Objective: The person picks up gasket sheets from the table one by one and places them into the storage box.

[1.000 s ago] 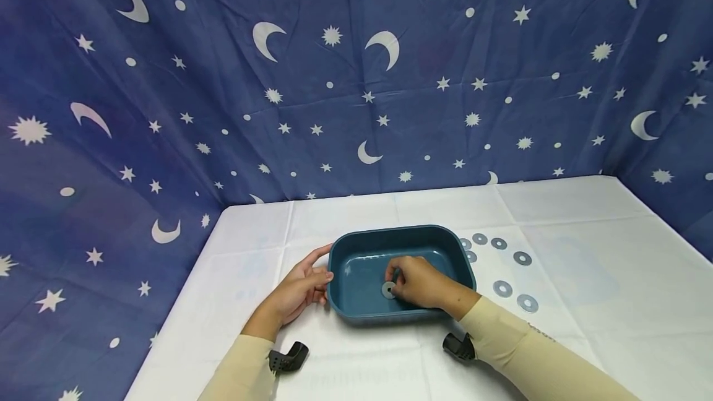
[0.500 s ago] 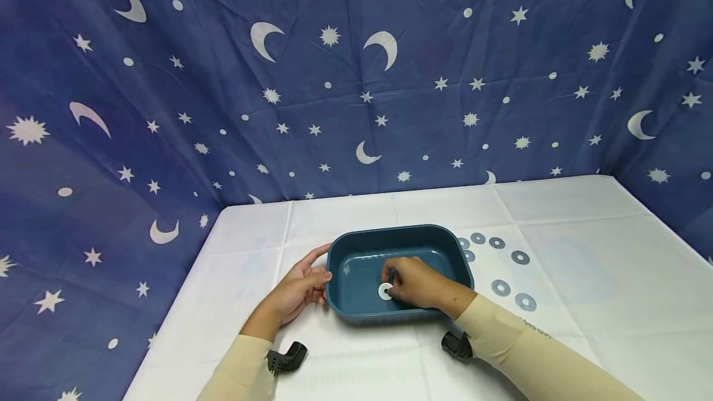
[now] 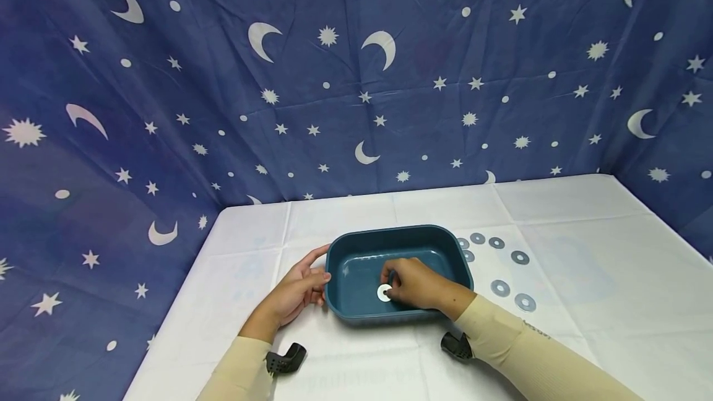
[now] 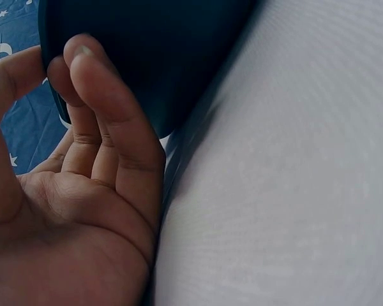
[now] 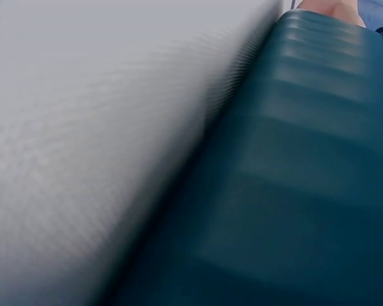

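Note:
A dark teal rectangular tub (image 3: 356,320) stands on the white-covered table. My left hand (image 3: 298,293) rests at its left end, with thumb tip and index fingertip right at the rim. In the left wrist view, that left hand (image 4: 83,191) has loosely bent fingers against the tub's outer wall (image 4: 159,44). My right hand (image 3: 414,283) reaches inside over the near wall, pinching a flat metal washer (image 3: 383,293) close over the tub's floor. The right wrist view catches only the tub's ribbed outer side (image 5: 293,191), so the right fingers are hidden there.
Several flat grey washers lie loose to the right of the tub, among them one washer (image 3: 520,257) farther back and another washer (image 3: 525,302) nearer. A blue curtain (image 3: 334,110) with moons and stars hangs behind the table and along its sides.
The washer and the right fingers have shifted slightly left, and its face has turned from grey to bright white. The left hand keeps its place at the tub.

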